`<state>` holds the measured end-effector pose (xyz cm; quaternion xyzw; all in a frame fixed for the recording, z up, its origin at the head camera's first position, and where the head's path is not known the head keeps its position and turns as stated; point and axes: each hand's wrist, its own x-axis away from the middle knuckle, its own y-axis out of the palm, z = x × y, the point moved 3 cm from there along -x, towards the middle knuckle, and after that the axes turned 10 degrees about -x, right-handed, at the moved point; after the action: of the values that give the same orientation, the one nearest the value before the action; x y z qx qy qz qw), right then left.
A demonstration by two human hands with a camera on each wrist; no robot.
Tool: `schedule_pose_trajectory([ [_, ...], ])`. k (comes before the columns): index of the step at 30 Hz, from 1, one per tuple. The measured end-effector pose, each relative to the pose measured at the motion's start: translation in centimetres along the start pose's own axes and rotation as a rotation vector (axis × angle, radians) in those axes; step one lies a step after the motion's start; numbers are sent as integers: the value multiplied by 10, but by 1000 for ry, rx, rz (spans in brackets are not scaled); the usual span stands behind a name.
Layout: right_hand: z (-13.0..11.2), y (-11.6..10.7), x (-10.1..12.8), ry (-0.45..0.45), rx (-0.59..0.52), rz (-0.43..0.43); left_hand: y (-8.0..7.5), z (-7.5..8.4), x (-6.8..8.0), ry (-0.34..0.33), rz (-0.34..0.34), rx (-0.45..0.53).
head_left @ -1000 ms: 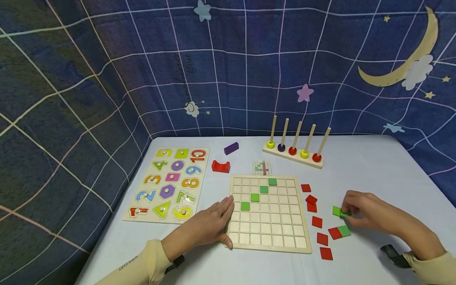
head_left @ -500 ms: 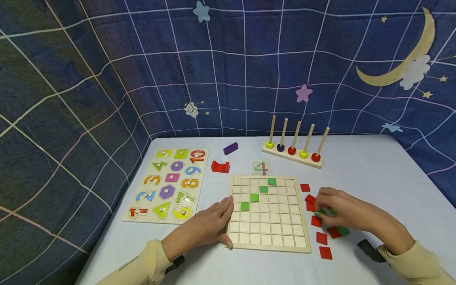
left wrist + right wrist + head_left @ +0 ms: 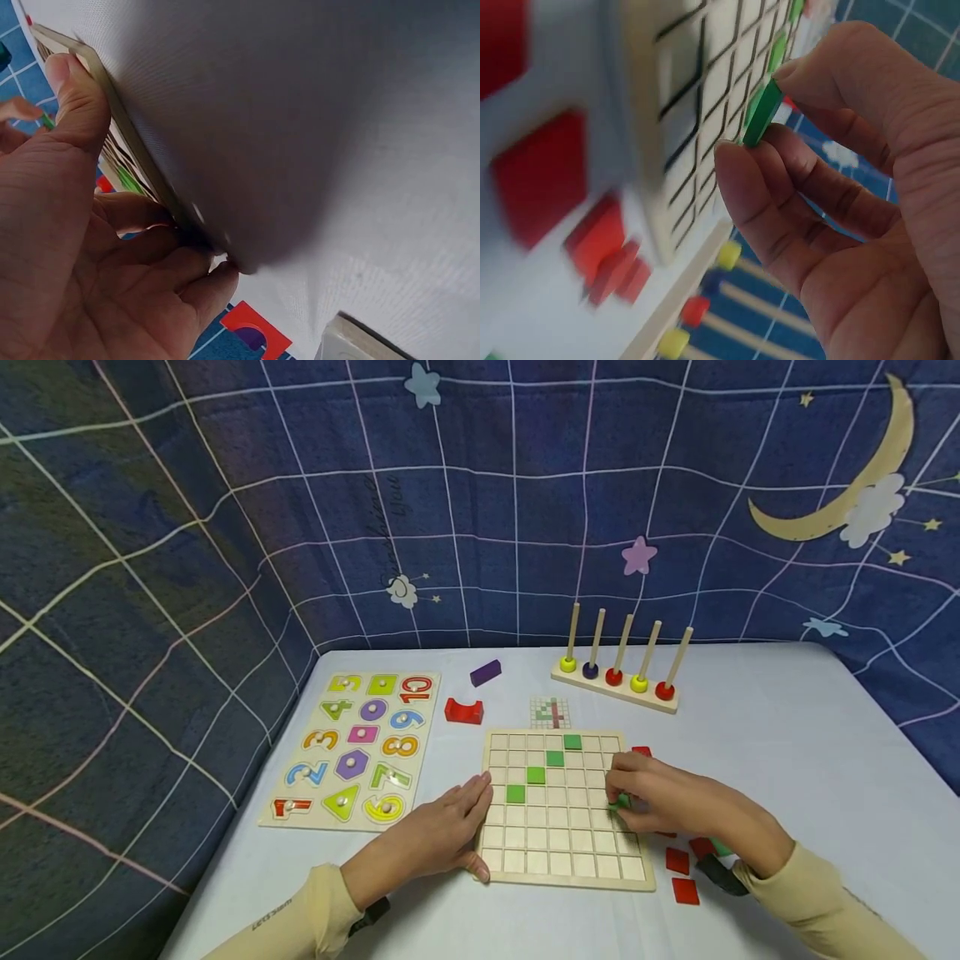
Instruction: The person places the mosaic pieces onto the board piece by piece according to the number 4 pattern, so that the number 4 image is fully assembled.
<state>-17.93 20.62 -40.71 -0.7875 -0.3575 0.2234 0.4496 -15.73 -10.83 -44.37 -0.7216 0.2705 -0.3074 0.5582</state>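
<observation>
A wooden grid board [image 3: 558,883] lies on the table with a diagonal run of green tiles, such as the green tile [image 3: 516,794], in its cells. My left hand [image 3: 450,831] rests along the board's left edge; in the left wrist view its thumb [image 3: 82,105] lies against the rim. Over the right side of the board, my right hand [image 3: 667,797] pinches a green square tile [image 3: 763,112] between thumb and fingertips, tilted on edge in the right wrist view. Loose red tiles, among them a red tile [image 3: 685,891], lie right of the board, partly hidden by the right arm.
A small printed pattern card [image 3: 551,713] lies behind the board. Further back stand a peg stand [image 3: 615,685] with coloured beads, a red arch block [image 3: 464,711] and a purple block [image 3: 486,673]. A number and shape puzzle [image 3: 352,752] lies at left.
My right hand has picked up a green tile from the right of the table and carried it left over the board's right side. The left hand has stayed at the board's edge.
</observation>
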Motion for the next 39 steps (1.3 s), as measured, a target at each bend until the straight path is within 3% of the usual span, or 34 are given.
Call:
schedule_pose_trajectory([
  [10,-27,22,-42,-131,83,-22,-1,-1,0,-11,-21,29],
  [28,-53,47,-94,-156,111,-47,-1,0,1,-10,-22,14],
  [39,-50,59,-102,-100,55,-62,-2,-1,-1,-19,-35,20],
])
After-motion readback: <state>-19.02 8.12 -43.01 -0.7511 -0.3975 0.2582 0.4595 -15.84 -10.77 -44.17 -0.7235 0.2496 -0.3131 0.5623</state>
